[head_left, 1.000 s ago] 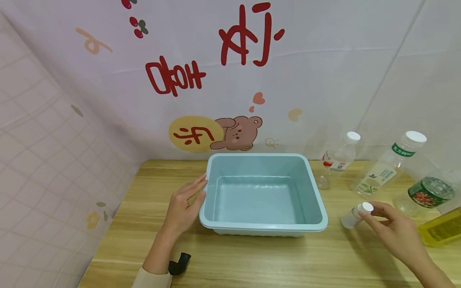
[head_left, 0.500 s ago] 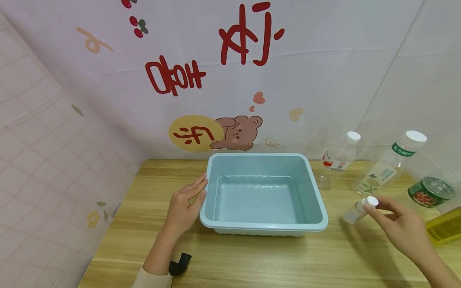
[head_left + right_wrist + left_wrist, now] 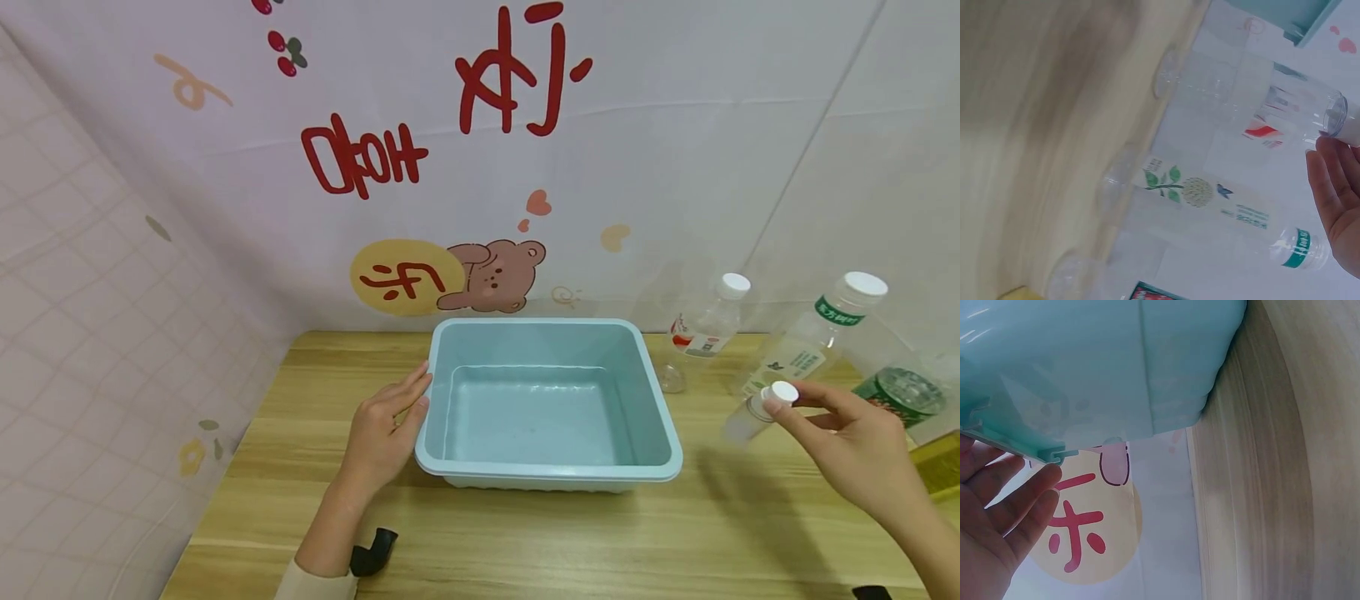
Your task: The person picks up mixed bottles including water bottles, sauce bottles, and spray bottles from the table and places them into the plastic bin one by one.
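Observation:
My right hand (image 3: 855,433) pinches a small clear bottle (image 3: 742,423) near its white cap, thumb on one side and fingers on the other. The bottle tilts, its base toward the basin and its shadow falling apart on the tabletop. In the right wrist view, the white cap (image 3: 1351,128) shows by the fingertips, and the clear body overlaps a bottle behind. A pale blue plastic basin (image 3: 551,473) stands left of it with nothing inside. My left hand (image 3: 386,429) rests its fingertips against the basin's left rim; its fingers (image 3: 1029,494) lie fairly straight there.
Behind the right hand stand a clear bottle with a red-and-white label (image 3: 701,333), a taller one with a green neck band (image 3: 840,312), a green-labelled one (image 3: 900,396) and a yellow bottle (image 3: 941,467). A printed cloth (image 3: 660,167) hangs behind the wooden table (image 3: 480,550).
My right hand has raised the small clear bottle off the table, moving it up and slightly right in the head view. The left hand and basin stay where they were.

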### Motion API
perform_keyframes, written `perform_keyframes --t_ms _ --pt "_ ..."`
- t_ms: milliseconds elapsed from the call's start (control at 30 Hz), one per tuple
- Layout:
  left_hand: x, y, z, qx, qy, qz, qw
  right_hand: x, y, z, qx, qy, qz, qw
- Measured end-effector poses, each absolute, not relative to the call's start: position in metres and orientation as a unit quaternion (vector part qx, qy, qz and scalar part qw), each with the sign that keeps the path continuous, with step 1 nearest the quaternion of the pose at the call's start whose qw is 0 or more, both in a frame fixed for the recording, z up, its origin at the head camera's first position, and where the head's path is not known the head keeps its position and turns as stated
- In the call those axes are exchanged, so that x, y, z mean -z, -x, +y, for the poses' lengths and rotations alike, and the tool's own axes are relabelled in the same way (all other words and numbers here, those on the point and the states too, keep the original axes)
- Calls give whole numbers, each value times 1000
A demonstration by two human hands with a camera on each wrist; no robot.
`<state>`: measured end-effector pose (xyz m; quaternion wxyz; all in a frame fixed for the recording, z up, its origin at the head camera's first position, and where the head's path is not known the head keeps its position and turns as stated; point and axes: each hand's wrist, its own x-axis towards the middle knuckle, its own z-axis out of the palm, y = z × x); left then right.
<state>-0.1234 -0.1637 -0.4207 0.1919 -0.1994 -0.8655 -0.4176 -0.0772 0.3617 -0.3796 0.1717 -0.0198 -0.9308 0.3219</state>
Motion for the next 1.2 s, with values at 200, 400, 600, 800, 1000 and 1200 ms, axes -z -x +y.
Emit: perform_keyframes --t_ms 200,400,600,800,1000,1200 --pt "421 123 -163 420 200 -864 192 364 81 359 -330 24 -929 166" --pt "422 123 -163 421 198 -864 193 352 87 354 -325 6 -929 179" --pt "421 122 -162 425 189 -865 186 340 93 350 -324 -6 -927 186" --pt "422 122 -162 427 185 -866 185 325 97 343 -325 -18 -924 203" --pt "422 122 -161 427 186 -865 186 307 102 331 -336 -41 -913 228" --pt "423 121 -162 424 190 -864 191 292 108 315 -351 -43 -906 232"
